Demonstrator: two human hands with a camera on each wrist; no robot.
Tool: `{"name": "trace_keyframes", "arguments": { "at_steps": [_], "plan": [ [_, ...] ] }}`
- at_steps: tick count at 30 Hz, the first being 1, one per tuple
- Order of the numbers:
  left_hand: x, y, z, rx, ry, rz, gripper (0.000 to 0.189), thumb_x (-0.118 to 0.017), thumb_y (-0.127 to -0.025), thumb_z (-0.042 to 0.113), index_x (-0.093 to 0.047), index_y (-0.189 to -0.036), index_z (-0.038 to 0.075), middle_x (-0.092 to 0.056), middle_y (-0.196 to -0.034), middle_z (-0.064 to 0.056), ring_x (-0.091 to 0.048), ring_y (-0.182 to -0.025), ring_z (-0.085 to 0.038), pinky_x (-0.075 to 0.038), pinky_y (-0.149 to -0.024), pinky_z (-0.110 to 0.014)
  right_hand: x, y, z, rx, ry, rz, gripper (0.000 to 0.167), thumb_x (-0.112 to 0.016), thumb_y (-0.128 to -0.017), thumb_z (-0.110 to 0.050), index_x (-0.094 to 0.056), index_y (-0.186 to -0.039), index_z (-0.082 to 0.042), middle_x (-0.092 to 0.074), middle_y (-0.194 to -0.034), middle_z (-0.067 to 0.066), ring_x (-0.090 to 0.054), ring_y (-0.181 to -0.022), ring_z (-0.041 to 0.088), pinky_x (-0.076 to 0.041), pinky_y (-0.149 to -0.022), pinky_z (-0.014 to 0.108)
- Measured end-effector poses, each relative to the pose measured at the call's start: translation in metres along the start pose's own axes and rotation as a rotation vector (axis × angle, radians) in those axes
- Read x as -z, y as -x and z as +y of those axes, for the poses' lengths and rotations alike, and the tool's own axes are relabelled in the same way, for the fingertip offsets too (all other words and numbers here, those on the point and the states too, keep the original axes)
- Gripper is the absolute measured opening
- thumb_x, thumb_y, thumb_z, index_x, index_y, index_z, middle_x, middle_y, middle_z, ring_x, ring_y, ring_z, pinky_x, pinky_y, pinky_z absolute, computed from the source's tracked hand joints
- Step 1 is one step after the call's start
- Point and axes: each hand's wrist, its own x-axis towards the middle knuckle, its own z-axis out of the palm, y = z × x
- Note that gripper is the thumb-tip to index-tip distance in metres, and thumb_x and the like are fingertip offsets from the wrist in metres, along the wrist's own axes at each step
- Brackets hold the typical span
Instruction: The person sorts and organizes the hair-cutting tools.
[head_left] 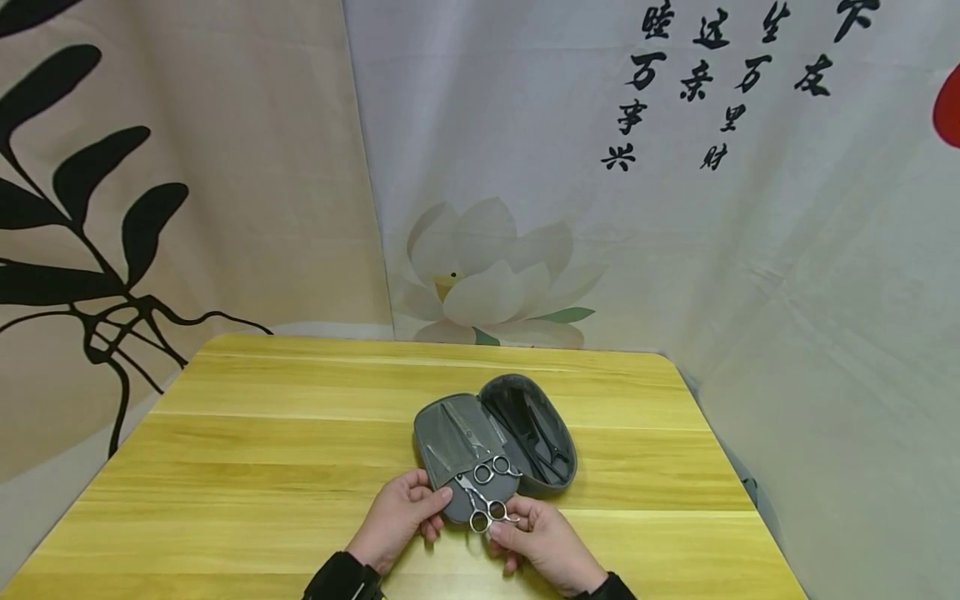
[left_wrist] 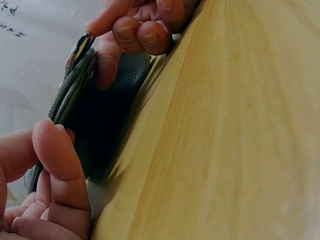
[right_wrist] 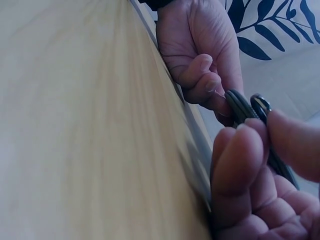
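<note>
A grey zip case (head_left: 452, 510) lies spread open on the table, its left flap raised off the tabletop in the left wrist view. My left hand (head_left: 401, 512) pinches the flap's left edge between thumb and fingers. One pair of silver scissors (head_left: 474, 493) lies over the flap with its finger rings past the lower edge. My right hand (head_left: 543, 537) pinches those scissors by the rings, its fingers close against the case edge (right_wrist: 239, 106). A second pair of scissors (head_left: 483, 473) sits in the flap's see-through pocket, rings sticking out.
In the case's deeper right half lie a black comb (head_left: 519, 425) and another dark tool with finger loops (head_left: 553, 454). The wood-grain table (head_left: 262, 450) spreads around the case. Behind it hangs a printed cloth (head_left: 495, 167) with a lotus and black writing.
</note>
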Motion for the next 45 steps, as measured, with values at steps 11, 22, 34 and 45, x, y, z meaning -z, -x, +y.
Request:
{"name": "trace_keyframes", "arguments": {
  "at_steps": [11, 22, 34, 45],
  "plan": [
    [0.001, 0.000, -0.001, -0.001, -0.022, 0.011, 0.034, -0.077, -0.099, 0.014, -0.057, -0.118, -0.007, -0.065, -0.076, -0.001, -0.061, -0.059, -0.011, -0.055, -0.051, -0.024, -0.006, -0.001, 0.005, -0.014, 0.050, 0.089, 0.032, -0.073, -0.101, -0.012, -0.060, -0.116, 0.013, -0.074, -0.087, 0.006, -0.066, -0.070, 0.009, -0.058, -0.056, 0.022],
    [0.001, 0.002, 0.001, -0.010, -0.057, -0.004, 0.030, -0.076, -0.100, 0.014, -0.061, -0.114, -0.007, -0.061, -0.068, 0.002, -0.054, -0.051, -0.007, -0.049, -0.048, -0.020, -0.012, -0.003, 0.006, -0.015, 0.101, 0.139, 0.035, -0.073, -0.102, -0.015, -0.061, -0.113, 0.016, -0.072, -0.082, 0.006, -0.063, -0.064, 0.006, -0.054, -0.050, 0.020],
    [-0.002, 0.002, 0.004, 0.000, -0.070, 0.011, 0.030, -0.077, -0.100, 0.016, -0.063, -0.112, -0.006, -0.062, -0.068, 0.001, -0.055, -0.052, -0.008, -0.050, -0.048, -0.021, -0.010, -0.003, 0.004, -0.039, 0.085, 0.123, 0.048, -0.064, -0.108, -0.031, -0.065, -0.108, 0.017, -0.071, -0.077, -0.005, -0.062, -0.063, 0.005, -0.051, -0.050, 0.019],
    [-0.009, 0.008, 0.020, -0.187, -0.721, 0.317, 0.034, -0.088, -0.090, 0.031, -0.062, -0.096, 0.010, -0.055, -0.067, 0.005, -0.048, -0.055, -0.007, -0.041, -0.052, -0.023, -0.007, -0.003, 0.002, -0.036, -0.023, 0.072, 0.054, -0.059, -0.111, -0.029, -0.056, -0.116, 0.025, -0.071, -0.077, -0.009, -0.063, -0.065, 0.004, -0.050, -0.051, 0.017]
  ]
}}
